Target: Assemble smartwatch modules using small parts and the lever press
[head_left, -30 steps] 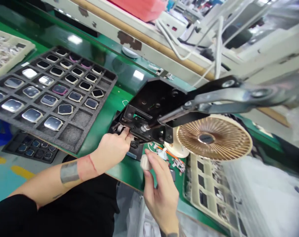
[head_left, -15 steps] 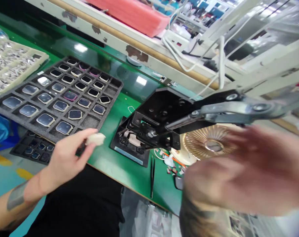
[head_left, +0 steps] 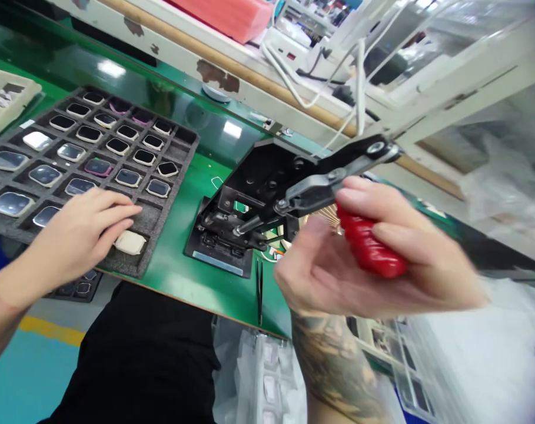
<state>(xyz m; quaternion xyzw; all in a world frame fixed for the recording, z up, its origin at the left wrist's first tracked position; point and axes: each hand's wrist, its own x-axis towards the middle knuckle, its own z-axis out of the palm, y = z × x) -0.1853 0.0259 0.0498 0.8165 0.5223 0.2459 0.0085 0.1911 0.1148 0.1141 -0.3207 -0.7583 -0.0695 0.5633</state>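
Note:
My left hand (head_left: 84,229) lies over the grey foam tray (head_left: 155,215), its fingers stretched out. Just beside its fingertips, a cream watch case (head_left: 130,242) rests face down in a compartment near the tray's front corner. I cannot tell whether the fingertips touch it. Several watch cases with dark glass fill other compartments; a purple-rimmed watch (head_left: 98,167) is among them. My right hand (head_left: 377,259) is closed around the red handle (head_left: 373,244) of a black toggle press (head_left: 267,176). The press stands on the green table, and its upper plate hides part of the fixture below.
Black tweezers (head_left: 259,294) lie right of the press. Behind my right hand is a gold desk fan (head_left: 331,218), mostly covered. A cream parts bin (head_left: 11,100) sits at far left, and plastic-wrapped trays (head_left: 269,383) are below the table edge.
My left hand has moved to the tray and let go of the cream watch case there. My right hand has taken hold of the red handle, and the press lever sits at a different angle.

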